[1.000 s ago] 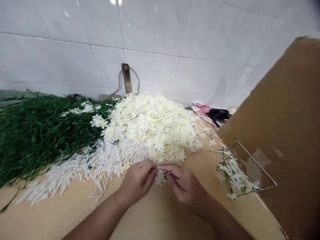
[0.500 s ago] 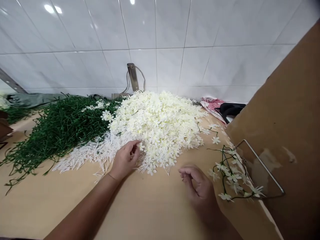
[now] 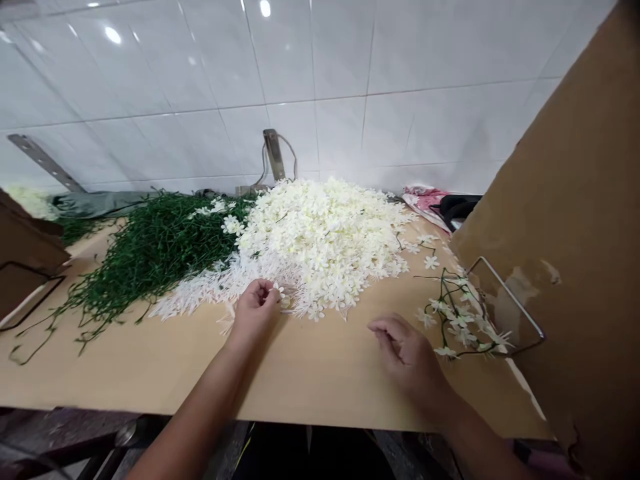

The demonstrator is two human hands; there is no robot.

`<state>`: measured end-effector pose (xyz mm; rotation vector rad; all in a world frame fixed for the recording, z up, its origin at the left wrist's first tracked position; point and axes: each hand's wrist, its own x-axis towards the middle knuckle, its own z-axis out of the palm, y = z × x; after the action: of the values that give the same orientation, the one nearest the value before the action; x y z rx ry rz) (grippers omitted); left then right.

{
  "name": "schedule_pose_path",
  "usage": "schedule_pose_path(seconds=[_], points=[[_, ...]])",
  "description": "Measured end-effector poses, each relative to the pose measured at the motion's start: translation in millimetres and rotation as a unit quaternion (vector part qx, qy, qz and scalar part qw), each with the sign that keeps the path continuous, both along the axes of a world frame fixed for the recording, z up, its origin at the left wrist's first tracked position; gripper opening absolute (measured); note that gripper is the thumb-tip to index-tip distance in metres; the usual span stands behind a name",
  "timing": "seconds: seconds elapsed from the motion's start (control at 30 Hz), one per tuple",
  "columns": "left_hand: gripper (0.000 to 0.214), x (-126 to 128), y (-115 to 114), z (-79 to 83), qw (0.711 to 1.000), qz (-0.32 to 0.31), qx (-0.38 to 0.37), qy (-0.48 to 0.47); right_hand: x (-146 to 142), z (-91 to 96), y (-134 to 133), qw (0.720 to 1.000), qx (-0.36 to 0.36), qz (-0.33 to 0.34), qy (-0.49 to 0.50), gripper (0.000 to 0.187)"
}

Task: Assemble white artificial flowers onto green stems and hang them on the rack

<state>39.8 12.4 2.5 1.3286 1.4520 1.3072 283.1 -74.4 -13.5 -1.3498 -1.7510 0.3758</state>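
My left hand (image 3: 256,305) is at the front edge of a heap of white artificial flowers (image 3: 325,233). Its thumb and fingers pinch a small white flower (image 3: 279,291). To its right, above the bare table, my right hand (image 3: 404,347) has its thumb and fingertips pressed together; whatever they may hold is hidden. Thin white strands (image 3: 200,291) spread out left of the heap. Beyond them lies a tangled pile of green plastic stems (image 3: 155,247). Beside my right hand rests a green stem with several white flowers on it (image 3: 463,327).
A cardboard box wall (image 3: 565,220) with a wire handle (image 3: 515,300) rises on the right. Another brown box (image 3: 30,253) stands at the left edge. Behind the heap are a metal bracket (image 3: 273,155) and a tiled wall (image 3: 340,127). A pink-and-white cloth (image 3: 425,200) lies at the back right.
The camera view has tilted down and pulled back, showing the table's front edge. My left hand now has a flower between its fingertips. My right hand remains over the table with its fingers pinched.
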Motion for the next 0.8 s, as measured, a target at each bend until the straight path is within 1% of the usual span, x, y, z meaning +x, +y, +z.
schedule_pose_path(seconds=[0.07, 0.23, 0.3, 0.4, 0.5, 0.6, 0.63, 0.7, 0.73, 0.77, 0.8], points=[[0.019, 1.2, -2.2, -2.5, 0.999, 0.000, 0.017, -0.028, 1.6, 0.8, -3.8, 1.000, -0.009, -0.007, -0.007, 0.015], [0.019, -4.3, -4.2, -12.4, 0.999, -0.026, 0.010, -0.026, -9.6, 8.3, -10.3, 1.000, 0.002, -0.010, -0.008, 0.013], [0.019, -8.2, -4.0, -15.5, 0.999, -0.032, 0.005, -0.016, -20.0, 10.3, -13.8, 1.000, 0.007, 0.003, 0.007, 0.012], [0.018, -13.1, -2.9, -17.9, 1.000, -0.027, 0.005, 0.009, -38.7, 10.5, -19.4, 0.999, 0.002, 0.039, 0.018, 0.013], [0.016, -15.9, -2.7, -17.9, 0.999, -0.026, 0.012, 0.033, -56.6, 12.3, -22.9, 0.997, -0.004, 0.075, 0.005, 0.015], [0.016, -16.9, -4.0, -16.4, 0.998, -0.028, 0.021, 0.052, -66.8, 21.7, -16.8, 0.996, -0.004, 0.083, -0.035, 0.016], [0.016, -17.1, -4.4, -16.0, 0.998, -0.027, 0.023, 0.059, -66.6, 26.7, -10.3, 0.995, -0.011, 0.076, -0.061, 0.016], [0.017, -17.3, -4.6, -16.0, 0.989, -0.014, 0.023, 0.144, -58.0, 38.6, 11.4, 0.989, -0.062, 0.039, -0.129, 0.016], [0.018, -17.2, -4.5, -16.2, 0.986, -0.018, 0.019, 0.167, -48.9, 45.1, 26.5, 0.983, -0.096, 0.002, -0.159, 0.017], [0.019, -17.0, -4.4, -16.4, 0.983, -0.021, 0.017, 0.183, -36.7, 51.5, 43.7, 0.969, -0.144, -0.056, -0.194, 0.020], [0.020, -16.7, -4.4, -16.4, 0.980, -0.021, 0.015, 0.195, -21.7, 57.4, 62.3, 0.959, -0.156, -0.109, -0.208, 0.022]])
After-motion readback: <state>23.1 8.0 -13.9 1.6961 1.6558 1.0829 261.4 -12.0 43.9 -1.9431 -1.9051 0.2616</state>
